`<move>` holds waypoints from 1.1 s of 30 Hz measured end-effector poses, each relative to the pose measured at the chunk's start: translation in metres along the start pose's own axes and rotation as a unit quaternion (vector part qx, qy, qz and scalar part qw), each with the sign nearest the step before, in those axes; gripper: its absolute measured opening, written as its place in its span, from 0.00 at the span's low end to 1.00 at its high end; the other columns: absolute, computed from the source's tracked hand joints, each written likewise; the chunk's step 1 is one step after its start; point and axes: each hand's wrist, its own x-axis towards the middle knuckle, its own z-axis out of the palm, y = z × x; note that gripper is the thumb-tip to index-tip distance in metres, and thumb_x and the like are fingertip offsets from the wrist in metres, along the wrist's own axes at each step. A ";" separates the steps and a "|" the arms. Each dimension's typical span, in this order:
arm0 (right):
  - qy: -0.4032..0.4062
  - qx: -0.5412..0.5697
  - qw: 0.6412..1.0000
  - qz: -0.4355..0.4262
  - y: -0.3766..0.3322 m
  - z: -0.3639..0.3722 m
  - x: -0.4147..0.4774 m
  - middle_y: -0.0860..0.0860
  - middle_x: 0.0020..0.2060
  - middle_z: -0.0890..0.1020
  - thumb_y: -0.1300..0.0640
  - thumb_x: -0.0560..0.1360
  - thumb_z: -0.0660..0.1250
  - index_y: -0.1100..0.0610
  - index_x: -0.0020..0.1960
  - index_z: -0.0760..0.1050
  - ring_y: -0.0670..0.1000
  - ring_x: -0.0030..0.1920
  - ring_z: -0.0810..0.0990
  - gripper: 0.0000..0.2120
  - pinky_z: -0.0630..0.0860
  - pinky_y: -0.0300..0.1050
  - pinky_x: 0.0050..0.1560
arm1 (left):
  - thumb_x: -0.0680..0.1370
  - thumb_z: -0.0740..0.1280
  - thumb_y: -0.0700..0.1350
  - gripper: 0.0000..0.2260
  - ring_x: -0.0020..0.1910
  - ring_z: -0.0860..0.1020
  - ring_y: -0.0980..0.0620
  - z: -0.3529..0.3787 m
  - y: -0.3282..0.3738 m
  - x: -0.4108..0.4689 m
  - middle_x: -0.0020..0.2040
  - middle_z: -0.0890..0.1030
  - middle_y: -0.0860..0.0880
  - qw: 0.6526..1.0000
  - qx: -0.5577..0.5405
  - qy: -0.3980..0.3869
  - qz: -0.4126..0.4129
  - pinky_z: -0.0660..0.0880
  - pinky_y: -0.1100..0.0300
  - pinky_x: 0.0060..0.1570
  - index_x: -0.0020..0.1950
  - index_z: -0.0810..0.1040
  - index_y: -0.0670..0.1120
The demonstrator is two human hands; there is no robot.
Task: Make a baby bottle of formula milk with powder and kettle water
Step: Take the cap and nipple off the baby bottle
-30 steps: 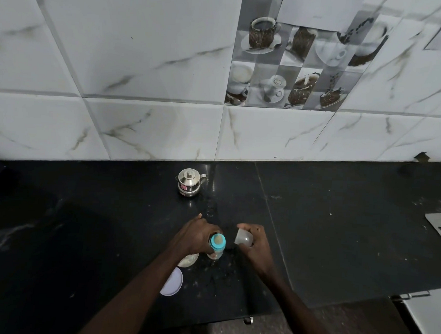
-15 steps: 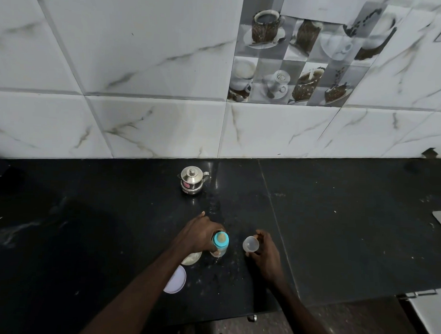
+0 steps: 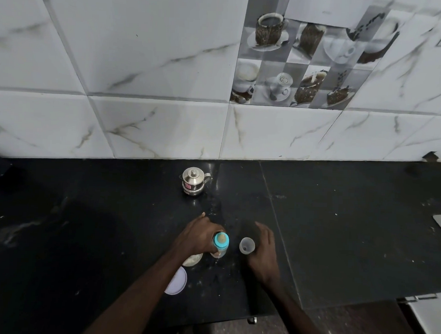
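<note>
The left hand (image 3: 199,238) is curled round the bottle (image 3: 220,243) and holds it upright on the counter (image 3: 337,233), a little in from the front edge near the middle. The right hand (image 3: 262,253) lies loose with its fingers stretched forward and grips nothing. It sits just beside the clear cap (image 3: 246,245); whether it touches the cap I cannot tell.

The main risk is the open powder tub (image 3: 192,259), which sits right under the left wrist. A careless pull back of that arm could knock it over and spill powder across the front of the counter. The cap is light and stands mouth up close to the right fingers, so a small brush could send it rolling toward the front edge. If the blue collar is not screwed down fully, the bottle would likely leak once shaken or tipped.

The bottle carries its blue collar with a pale teat in it. Its body is seen almost from above, so what is inside cannot be made out. The cap looks empty. The tub shows something whitish inside, and its white lid (image 3: 176,281) lies flat beside it nearer the front edge. The small steel kettle (image 3: 194,181) stands with its lid on near the back edge by the wall, well apart from both hands, its contents hidden.
</note>
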 end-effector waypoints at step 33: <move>-0.240 -0.179 0.931 -0.207 -0.080 0.006 0.030 0.50 0.65 0.78 0.63 0.71 0.71 0.46 0.73 0.60 0.52 0.60 0.77 0.36 0.79 0.53 0.57 | 0.70 0.78 0.56 0.33 0.65 0.77 0.46 0.014 -0.010 0.003 0.65 0.81 0.47 0.997 0.077 0.011 0.003 0.56 0.48 0.79 0.70 0.73 0.47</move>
